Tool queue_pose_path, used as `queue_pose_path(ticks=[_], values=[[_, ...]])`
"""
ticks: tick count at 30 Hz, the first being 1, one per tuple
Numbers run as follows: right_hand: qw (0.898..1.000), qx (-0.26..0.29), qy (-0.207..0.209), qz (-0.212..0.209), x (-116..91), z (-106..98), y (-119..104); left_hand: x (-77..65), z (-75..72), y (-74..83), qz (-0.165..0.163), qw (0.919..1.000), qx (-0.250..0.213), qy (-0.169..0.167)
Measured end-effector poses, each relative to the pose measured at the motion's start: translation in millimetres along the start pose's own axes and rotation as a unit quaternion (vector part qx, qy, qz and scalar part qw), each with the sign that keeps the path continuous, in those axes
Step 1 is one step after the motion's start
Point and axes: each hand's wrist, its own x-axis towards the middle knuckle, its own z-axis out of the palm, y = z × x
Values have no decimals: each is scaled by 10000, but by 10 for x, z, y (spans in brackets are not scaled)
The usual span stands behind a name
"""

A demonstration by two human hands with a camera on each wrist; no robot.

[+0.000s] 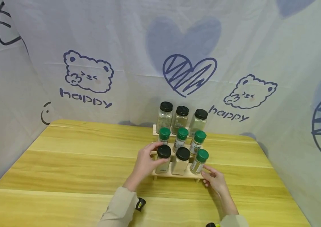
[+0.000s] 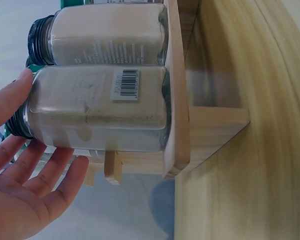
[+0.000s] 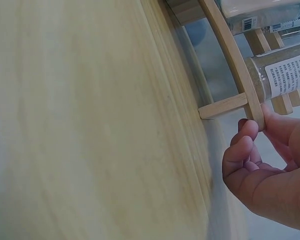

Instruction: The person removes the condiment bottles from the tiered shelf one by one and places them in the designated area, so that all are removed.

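Note:
A three-tier wooden spice rack (image 1: 187,173) stands on the table with glass spice jars on each tier. My left hand (image 1: 148,159) is at the front-left jar (image 2: 100,107), which has a black lid and pale contents. Its thumb lies on one side near the lid, its fingers on the other, and the jar stands upright on the bottom tier. With thumb and fingertips, my right hand (image 1: 215,181) pinches the right end of the bottom shelf (image 3: 235,65). Just above that grip is a green-capped jar (image 1: 199,161). Between the two hands stands another black-lidded jar (image 1: 181,161).
Three green-capped jars, one of them in the middle (image 1: 181,138), fill the middle tier. Black-lidded jars (image 1: 180,119) line the top tier, close to the printed cloth backdrop (image 1: 135,41). The wooden table (image 1: 78,164) extends to both sides of the rack.

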Motion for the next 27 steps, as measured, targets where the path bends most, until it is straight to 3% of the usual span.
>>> queue_pose_path(ticks=[7,19,25,27], values=[[10000,-46,15,28,5,5,-12,2,-3,-82,-517,9957,-762,43],[10000,-73,-3,-9,-13,16,-15,-27,-41,-73,-724,9900,-1192,194],[10000,-79,-22,36,-8,6,-16,-54,-157,98,-720,9875,-1399,107],[10000,-58,-16,56,-6,4,-15,-58,-178,68,-694,9863,-1494,75]])
